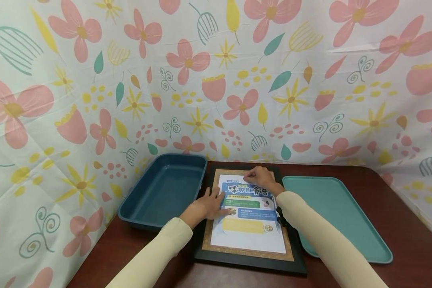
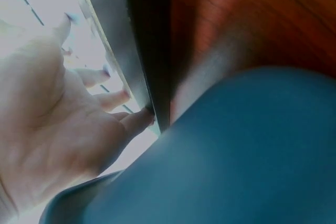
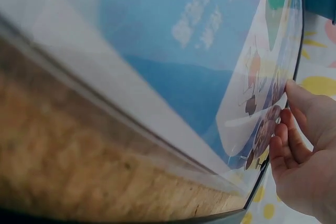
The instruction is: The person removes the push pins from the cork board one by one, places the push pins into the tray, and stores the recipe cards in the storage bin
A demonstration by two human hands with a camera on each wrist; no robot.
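Note:
A printed poster sheet (image 1: 250,238) lies on a cork board (image 1: 219,178) with a black frame (image 1: 252,266). On its left edge rests my left hand (image 1: 209,204), fingers spread over the sheet and cork. In the left wrist view, the left hand (image 2: 58,108) reaches across the black frame (image 2: 123,40). My right hand (image 1: 261,179) is at the top of the sheet, its fingertips bent down to the paper. In the right wrist view, the right hand (image 3: 310,145) has curled fingers by the sheet's far edge; anything pinched between them is hidden.
Left of the board stands a deep blue tray (image 1: 162,192), close beside the frame. To the right lies a flat teal tray (image 1: 331,216), partly under the right sleeve (image 1: 324,236). A flowered cloth (image 1: 216,100) hangs behind the dark wooden table (image 1: 374,192).

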